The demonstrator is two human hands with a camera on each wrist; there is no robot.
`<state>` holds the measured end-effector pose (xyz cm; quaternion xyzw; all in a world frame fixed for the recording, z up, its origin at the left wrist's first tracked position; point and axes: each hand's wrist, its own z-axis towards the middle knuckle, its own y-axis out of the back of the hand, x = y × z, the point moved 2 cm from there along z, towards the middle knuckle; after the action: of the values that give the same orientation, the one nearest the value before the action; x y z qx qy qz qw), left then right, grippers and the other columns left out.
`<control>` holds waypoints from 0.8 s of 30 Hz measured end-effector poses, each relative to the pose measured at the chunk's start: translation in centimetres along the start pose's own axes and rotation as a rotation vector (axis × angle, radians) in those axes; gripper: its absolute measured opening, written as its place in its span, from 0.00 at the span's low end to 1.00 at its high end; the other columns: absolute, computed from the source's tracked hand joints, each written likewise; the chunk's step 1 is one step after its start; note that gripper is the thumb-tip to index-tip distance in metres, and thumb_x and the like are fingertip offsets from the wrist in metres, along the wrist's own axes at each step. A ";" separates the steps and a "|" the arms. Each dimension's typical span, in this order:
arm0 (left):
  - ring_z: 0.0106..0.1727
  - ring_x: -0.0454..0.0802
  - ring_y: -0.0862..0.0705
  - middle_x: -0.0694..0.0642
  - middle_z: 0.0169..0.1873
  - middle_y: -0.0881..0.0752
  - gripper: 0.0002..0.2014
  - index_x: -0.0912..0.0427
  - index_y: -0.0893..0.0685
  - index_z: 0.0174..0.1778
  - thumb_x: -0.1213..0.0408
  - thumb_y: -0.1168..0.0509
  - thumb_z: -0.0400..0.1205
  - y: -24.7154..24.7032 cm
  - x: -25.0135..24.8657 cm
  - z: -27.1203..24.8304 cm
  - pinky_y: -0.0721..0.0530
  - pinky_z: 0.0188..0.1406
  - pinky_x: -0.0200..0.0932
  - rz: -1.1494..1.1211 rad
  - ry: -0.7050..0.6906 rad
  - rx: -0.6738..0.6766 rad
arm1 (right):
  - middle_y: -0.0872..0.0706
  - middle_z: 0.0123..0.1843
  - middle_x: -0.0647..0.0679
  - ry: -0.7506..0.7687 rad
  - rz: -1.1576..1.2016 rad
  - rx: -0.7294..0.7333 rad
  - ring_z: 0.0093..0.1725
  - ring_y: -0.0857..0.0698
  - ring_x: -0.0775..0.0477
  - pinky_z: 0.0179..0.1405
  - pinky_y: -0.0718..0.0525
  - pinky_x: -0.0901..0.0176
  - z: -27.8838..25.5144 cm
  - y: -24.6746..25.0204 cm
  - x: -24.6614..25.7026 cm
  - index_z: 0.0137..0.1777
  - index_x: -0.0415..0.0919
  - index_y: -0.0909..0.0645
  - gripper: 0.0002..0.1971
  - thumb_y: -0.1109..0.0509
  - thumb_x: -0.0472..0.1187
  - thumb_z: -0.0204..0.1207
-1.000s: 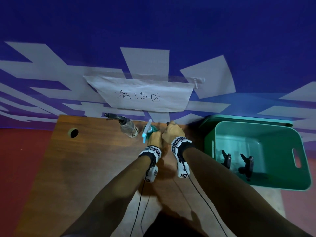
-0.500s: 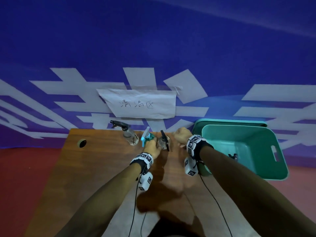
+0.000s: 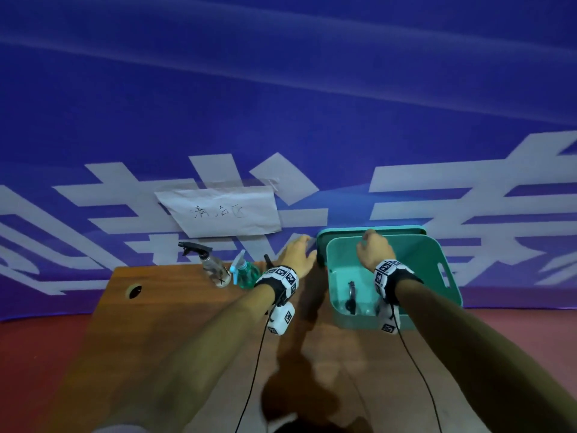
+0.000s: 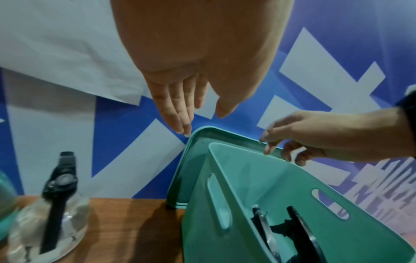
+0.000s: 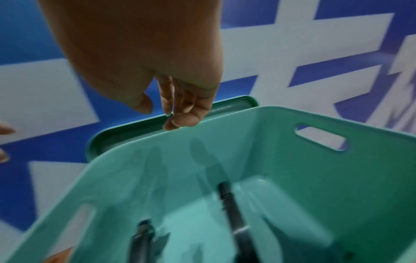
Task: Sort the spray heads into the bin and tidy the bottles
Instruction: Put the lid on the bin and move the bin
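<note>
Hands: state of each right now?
Left hand: open, fingers straight, reaching to the flat teal plastic lid, holding nothing.
Right hand: open, fingers loosely curled at the lid edge, holding nothing.

Smooth, faintly glossy teal plastic for the bin [image 5: 281, 160] and the lid [image 4: 191, 169] behind it. Warm brown wood grain, satin, on the table [image 3: 156, 307]. Clear glossy plastic bottle [image 4: 45, 231], matt black spray head [image 4: 60, 186]. Creased matt paper sign [image 3: 218, 210].

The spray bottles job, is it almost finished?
Partly. Two black spray heads already lie in the green bin. Both hands, left hand and right hand, reach for the lid behind it, holding nothing. Three bottles on the table still have heads.
</note>
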<state>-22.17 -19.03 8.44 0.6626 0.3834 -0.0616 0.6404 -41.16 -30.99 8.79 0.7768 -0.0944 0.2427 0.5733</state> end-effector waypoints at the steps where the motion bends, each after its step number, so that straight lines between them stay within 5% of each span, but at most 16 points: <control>1: 0.68 0.61 0.17 0.58 0.71 0.18 0.23 0.55 0.27 0.78 0.54 0.35 0.87 -0.3 -0.9 0.4 0.18 0.64 0.53 0.001 0.009 0.019 | 0.15 0.66 0.33 -0.033 0.017 -0.022 0.63 0.15 0.29 0.62 0.16 0.43 0.5 0.9 -1.6 0.68 0.36 0.23 0.17 0.34 0.42 0.82; 6: 0.71 0.65 0.18 0.64 0.73 0.18 0.34 0.56 0.41 0.89 0.51 0.38 0.88 -2.3 -2.6 3.6 0.18 0.68 0.54 -0.212 0.222 0.074 | 0.28 0.77 0.29 -0.154 0.086 -0.098 0.69 0.20 0.25 0.66 0.21 0.39 3.1 4.5 -8.0 0.79 0.29 0.36 0.27 0.34 0.41 0.85; 11: 0.59 0.66 0.12 0.59 0.65 0.15 0.28 0.52 0.28 0.79 0.45 0.39 0.84 -6.2 -0.2 8.8 0.12 0.59 0.64 -0.317 0.348 0.092 | 0.28 0.80 0.27 -0.185 0.194 -0.007 0.77 0.24 0.27 0.74 0.24 0.41 6.5 5.8 -11.2 0.86 0.30 0.43 0.36 0.32 0.43 0.85; 14: 0.59 0.64 0.14 0.55 0.59 0.19 0.22 0.52 0.25 0.74 0.49 0.38 0.86 -5.6 -2.1 8.1 0.13 0.61 0.62 -0.344 0.372 0.091 | 0.21 0.72 0.28 -0.222 0.271 0.043 0.67 0.17 0.27 0.63 0.18 0.43 7.6 5.7 -11.7 0.83 0.31 0.39 0.32 0.33 0.44 0.85; 16: 0.55 0.61 0.15 0.57 0.55 0.18 0.16 0.53 0.24 0.68 0.51 0.38 0.87 -5.3 -3.1 7.8 0.13 0.61 0.61 -0.394 0.404 0.080 | 0.16 0.62 0.30 -0.258 0.354 0.068 0.53 0.10 0.31 0.51 0.11 0.43 8.1 5.4 -11.9 0.82 0.36 0.39 0.30 0.34 0.44 0.84; 19: 0.48 0.56 0.18 0.59 0.52 0.17 0.13 0.55 0.22 0.64 0.54 0.37 0.87 -5.0 -3.9 7.4 0.16 0.49 0.51 -0.594 0.498 0.060 | 0.14 0.56 0.33 -0.329 0.545 0.083 0.36 0.09 0.39 0.31 0.10 0.51 8.3 4.9 -12.3 0.82 0.44 0.40 0.29 0.35 0.41 0.83; 21: 0.61 0.59 0.15 0.64 0.64 0.15 0.15 0.55 0.21 0.69 0.56 0.37 0.87 -5.0 -4.2 7.1 0.19 0.60 0.51 -0.756 0.561 0.092 | 0.13 0.54 0.33 -0.340 0.583 0.066 0.34 0.11 0.41 0.30 0.12 0.54 8.2 4.6 -12.4 0.80 0.45 0.38 0.28 0.35 0.40 0.82; 24: 0.79 0.58 0.24 0.63 0.79 0.24 0.22 0.55 0.25 0.78 0.55 0.38 0.88 -4.9 -4.5 7.0 0.28 0.77 0.52 -0.926 0.580 0.125 | 0.14 0.53 0.37 -0.320 0.555 0.032 0.38 0.11 0.39 0.42 0.08 0.47 8.1 4.7 -12.6 0.75 0.43 0.32 0.24 0.34 0.42 0.80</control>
<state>-25.36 -27.76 5.86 0.4511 0.7914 -0.1743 0.3738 -51.87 -41.75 4.81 0.7588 -0.3877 0.2660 0.4507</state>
